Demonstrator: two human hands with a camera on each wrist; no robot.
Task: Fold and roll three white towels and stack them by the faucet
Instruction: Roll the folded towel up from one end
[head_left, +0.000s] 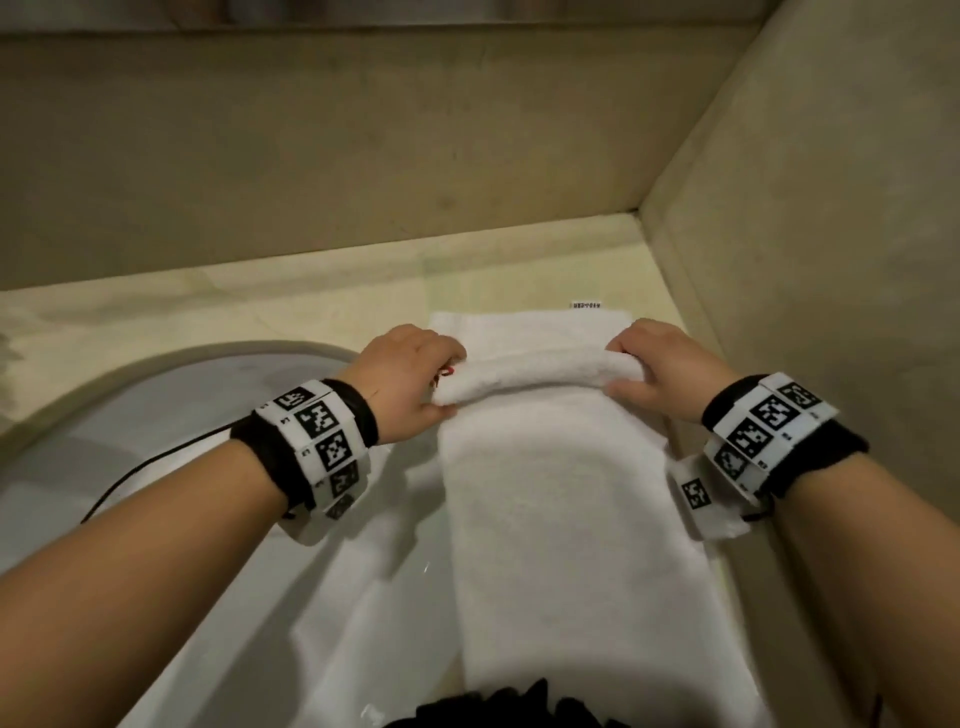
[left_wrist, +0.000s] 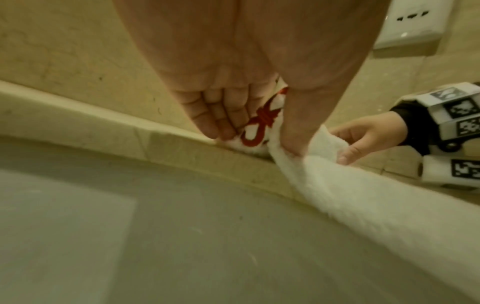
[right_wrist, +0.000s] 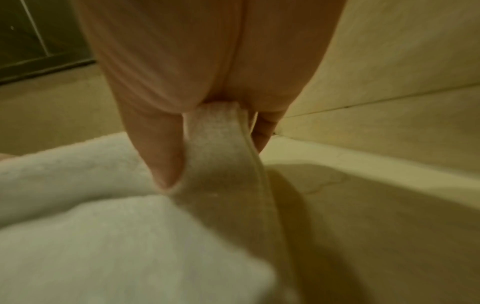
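A long white towel lies folded into a narrow strip on the beige counter, running from the near edge toward the back wall. Part of it is rolled into a tube across its width. My left hand grips the tube's left end, where a red stitched mark shows between fingers and thumb. My right hand grips the right end, thumb under and fingers over. The far end of the towel lies flat beyond the roll. No other towel and no faucet are in view.
A white sink basin sits left of the towel, its rim under the towel's left side. Beige walls meet in a corner behind and to the right. A white wall socket shows in the left wrist view. A black cable crosses the basin.
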